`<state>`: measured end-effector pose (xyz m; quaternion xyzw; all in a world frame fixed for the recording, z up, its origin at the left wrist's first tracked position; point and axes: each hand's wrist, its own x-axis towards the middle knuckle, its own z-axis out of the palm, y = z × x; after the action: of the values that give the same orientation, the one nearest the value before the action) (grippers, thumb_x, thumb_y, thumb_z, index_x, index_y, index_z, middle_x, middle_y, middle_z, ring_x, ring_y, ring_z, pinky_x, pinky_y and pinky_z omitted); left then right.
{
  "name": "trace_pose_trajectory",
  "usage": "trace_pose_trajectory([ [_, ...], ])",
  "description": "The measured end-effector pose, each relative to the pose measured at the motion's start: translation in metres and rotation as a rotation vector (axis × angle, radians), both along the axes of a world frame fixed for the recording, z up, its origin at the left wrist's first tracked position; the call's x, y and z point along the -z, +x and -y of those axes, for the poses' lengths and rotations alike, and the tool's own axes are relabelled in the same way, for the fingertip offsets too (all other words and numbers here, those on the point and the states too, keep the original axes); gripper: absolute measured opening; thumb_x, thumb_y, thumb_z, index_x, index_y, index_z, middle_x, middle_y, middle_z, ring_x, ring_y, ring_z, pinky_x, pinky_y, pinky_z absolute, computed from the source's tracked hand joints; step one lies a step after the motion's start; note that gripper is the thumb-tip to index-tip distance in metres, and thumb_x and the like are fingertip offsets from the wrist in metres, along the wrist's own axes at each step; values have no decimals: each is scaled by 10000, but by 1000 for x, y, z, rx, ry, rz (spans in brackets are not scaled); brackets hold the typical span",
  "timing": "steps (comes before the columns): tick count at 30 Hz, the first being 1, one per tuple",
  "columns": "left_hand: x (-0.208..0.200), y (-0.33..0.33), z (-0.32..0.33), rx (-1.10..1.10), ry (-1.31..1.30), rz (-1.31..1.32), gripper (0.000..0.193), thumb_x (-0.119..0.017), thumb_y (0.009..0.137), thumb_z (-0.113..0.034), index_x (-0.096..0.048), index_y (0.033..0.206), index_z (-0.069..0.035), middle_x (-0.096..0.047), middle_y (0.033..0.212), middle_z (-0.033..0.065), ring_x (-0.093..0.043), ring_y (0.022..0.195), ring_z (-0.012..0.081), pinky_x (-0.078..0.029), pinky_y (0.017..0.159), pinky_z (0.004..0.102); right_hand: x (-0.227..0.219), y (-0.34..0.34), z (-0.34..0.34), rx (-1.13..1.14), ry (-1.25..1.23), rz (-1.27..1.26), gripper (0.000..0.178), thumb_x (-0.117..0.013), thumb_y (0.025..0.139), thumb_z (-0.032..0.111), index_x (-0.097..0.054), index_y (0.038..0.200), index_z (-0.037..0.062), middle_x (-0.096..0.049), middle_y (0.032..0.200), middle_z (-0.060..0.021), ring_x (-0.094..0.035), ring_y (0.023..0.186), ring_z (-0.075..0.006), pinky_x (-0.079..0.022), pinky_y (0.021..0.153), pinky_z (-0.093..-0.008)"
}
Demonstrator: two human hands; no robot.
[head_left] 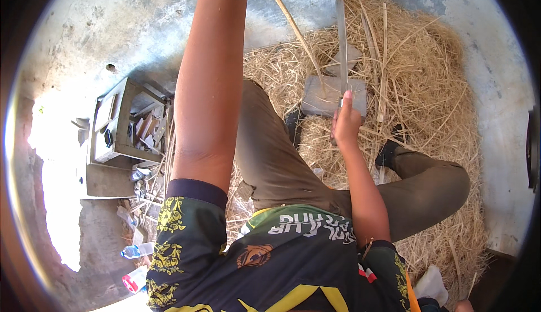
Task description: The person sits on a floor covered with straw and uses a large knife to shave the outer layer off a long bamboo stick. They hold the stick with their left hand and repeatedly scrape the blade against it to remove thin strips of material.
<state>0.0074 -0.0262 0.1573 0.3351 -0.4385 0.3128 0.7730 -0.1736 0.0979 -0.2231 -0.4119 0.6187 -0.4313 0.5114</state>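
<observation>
Slipping from the right hand (347, 125) if its wrapped fingers get loose, the long knife (342, 41) beside the thin stick (291, 23) at the grey block (318, 102) could cut a leg (282, 157), but I can't tell how the hidden left hand's fingers are.

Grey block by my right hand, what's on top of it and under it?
A pale strip seems to end on the block; a knife blade passes over it, contact unclear. Straw lies around; whatever is directly underneath is hidden.
</observation>
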Motion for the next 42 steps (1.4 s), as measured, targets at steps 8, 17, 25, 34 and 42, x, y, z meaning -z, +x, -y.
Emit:
trace_pose_trajectory([
  [8, -4, 8, 1, -19, -43, -23, 427, -439, 1070, -283, -635, 910, 60, -665, 841, 250, -605, 756, 399, -474, 739, 460, 44, 0, -13, 103, 451, -28, 795, -412, 966, 732, -581, 715, -3, -498, 585, -79, -469, 416, -216, -376, 414, -384],
  [17, -1, 15, 3, 266, 8, -48, 411, -438, 1076, -268, -631, 870, 31, -576, 671, 87, -517, 630, 186, -431, 627, 355, 8, 6, -6, -33, 132, 253, 779, -331, 953, 790, -442, 628, 91, -375, 469, -9, -383, 358, -144, -343, 363, -315],
  [25, 6, 20, -5, 353, 10, -37, 383, -441, 1080, -262, -599, 854, 4, -506, 621, 35, -464, 595, 140, -385, 572, 329, -7, 9, -8, -45, -79, 335, 737, -384, 977, 740, -478, 625, 99, -435, 487, 9, -418, 372, -119, -351, 366, -289],
  [34, -1, 25, 8, 104, -85, -22, 424, -436, 1084, -287, -581, 811, 3, -536, 635, 84, -486, 598, 191, -416, 602, 360, 67, 1, -5, -58, 114, -249, 394, -738, 804, 250, -571, 588, -35, -574, 526, -125, -569, 505, -245, -444, 553, -427],
  [42, 3, 20, 4, -18, -58, -36, 442, -417, 1087, -310, -638, 908, 29, -625, 743, 166, -558, 679, 277, -462, 691, 423, -1, 3, 2, 76, -148, -91, 298, -656, 815, 204, -625, 658, -47, -602, 559, -138, -598, 515, -274, -441, 560, -449],
])
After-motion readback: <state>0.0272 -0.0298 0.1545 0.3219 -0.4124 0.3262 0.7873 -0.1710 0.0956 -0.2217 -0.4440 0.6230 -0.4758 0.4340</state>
